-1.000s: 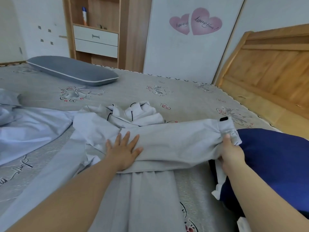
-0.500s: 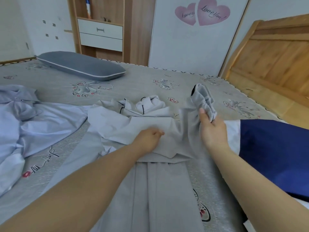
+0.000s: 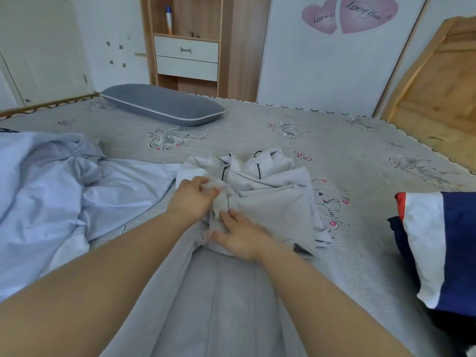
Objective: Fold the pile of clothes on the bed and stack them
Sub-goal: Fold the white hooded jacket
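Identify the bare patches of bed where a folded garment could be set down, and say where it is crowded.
Bare sheet lies between the grey garment and the pillow, and rightward between that garment and the headboard. Crowded: the left side under the pale blue clothes, and the right edge by the navy garment.

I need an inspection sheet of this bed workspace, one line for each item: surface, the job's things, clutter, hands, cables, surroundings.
Surface: bed sheet, grey with printed motifs.
Job's things: grey garment with dark piping at the collar, partly folded, in the middle; light blue garment, crumpled, to the left; navy garment with white and red parts, at the right edge.
Clutter: grey pillow at the far side.
Hands: left hand pinches a bunch of the grey cloth; right hand rests on it with fingers spread.
Cables: nothing seen.
Surroundings: wooden headboard on the right, shelf unit with drawers, wardrobe door with heart stickers.
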